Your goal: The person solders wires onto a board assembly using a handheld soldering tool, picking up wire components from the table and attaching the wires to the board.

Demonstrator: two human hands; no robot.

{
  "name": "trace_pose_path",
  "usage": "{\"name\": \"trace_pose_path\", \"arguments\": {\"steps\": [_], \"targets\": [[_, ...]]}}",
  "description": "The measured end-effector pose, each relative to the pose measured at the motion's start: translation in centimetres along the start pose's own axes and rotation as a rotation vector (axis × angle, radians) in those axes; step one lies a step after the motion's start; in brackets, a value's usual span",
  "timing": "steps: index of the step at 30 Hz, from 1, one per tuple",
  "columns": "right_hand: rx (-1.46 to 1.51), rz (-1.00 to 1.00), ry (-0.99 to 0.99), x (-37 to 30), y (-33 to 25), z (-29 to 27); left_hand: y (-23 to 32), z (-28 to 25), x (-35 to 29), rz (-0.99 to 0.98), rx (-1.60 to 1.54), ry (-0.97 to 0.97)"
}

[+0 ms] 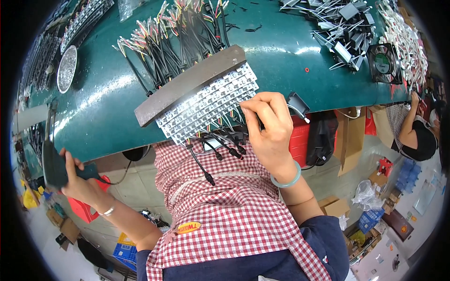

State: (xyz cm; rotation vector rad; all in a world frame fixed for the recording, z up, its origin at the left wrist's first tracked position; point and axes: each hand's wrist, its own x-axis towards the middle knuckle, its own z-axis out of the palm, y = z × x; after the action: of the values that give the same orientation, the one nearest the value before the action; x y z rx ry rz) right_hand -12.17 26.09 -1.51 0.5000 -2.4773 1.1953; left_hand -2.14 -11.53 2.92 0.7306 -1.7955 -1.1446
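Note:
My left hand (pixel 77 180) is closed round a dark gun-shaped tool (pixel 55 164) at the table's left edge. Its fingers are partly hidden behind the tool. My right hand (pixel 269 124) pinches with thumb and forefinger at the lower right edge of a row of white LED circuit strips (pixel 206 100). What lies between those fingertips is too small to make out. A brown-grey bar (pixel 192 84) rests slantwise across the strips' upper edge. Black cables with connectors (pixel 208 178) hang from the strips' near edge over the table's front. Beyond the bar spread several black cables (pixel 173 51) with stripped coloured ends.
A small black housing (pixel 297 104) with a white lead lies right of my right hand. A speckled round dish (pixel 67 69) stands at left. Grey housings with leads (pixel 347 28), a black fan (pixel 384 63) and white wires (pixel 405 42) sit far right. Another person (pixel 417 133) works there.

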Motion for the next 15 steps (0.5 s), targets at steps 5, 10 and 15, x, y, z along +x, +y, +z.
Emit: {"name": "trace_pose_path", "arguments": {"steps": [5,10,15], "targets": [[-0.004,0.038,0.014,-0.1,-0.3,0.2,3.5,3.4,-6.8,-0.039,-0.202,-0.248],[-0.042,0.025,0.021,-0.2,-0.3,0.5,2.1,1.1,-14.0,0.112,0.235,-0.647],[-0.061,0.017,0.028,-0.4,-0.3,0.8,5.8,5.9,-13.8,0.277,0.073,-0.928]]}}
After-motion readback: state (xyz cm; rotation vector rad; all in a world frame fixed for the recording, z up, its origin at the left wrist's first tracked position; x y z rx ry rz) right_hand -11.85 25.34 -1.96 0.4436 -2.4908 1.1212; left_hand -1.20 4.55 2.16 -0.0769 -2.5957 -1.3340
